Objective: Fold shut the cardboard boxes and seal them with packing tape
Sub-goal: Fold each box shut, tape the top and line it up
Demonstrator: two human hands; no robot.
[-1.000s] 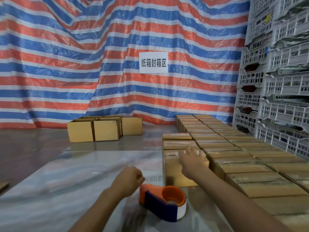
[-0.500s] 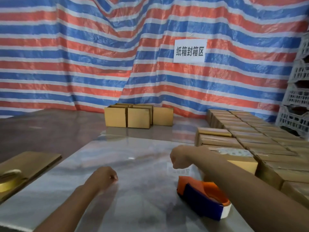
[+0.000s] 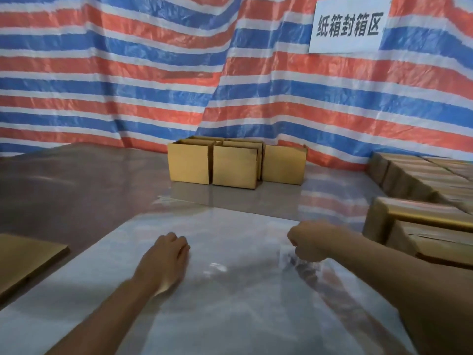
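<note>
My left hand (image 3: 166,257) hovers low over the shiny plastic sheet (image 3: 230,303) on the floor, fingers curled under, holding nothing. My right hand (image 3: 311,243) is a fist a little to the right, also empty; a blurred smear lies on the sheet just beneath it. Three open-topped cardboard boxes (image 3: 235,166) stand in a group at the back, against the striped tarp. Taped boxes (image 3: 425,226) lie packed in rows at the right edge. No tape dispenser is in view.
A flat piece of cardboard (image 3: 25,260) lies on the floor at the left. The red, white and blue tarp (image 3: 128,73) closes off the back, with a white sign (image 3: 348,24) at its upper right. Bare brown floor stretches between the sheet and the back boxes.
The view has swung left, so the orange tape dispenser and the crates have dropped out of sight. My right hand left the box top and curled into a fist; both hands reached forward.
</note>
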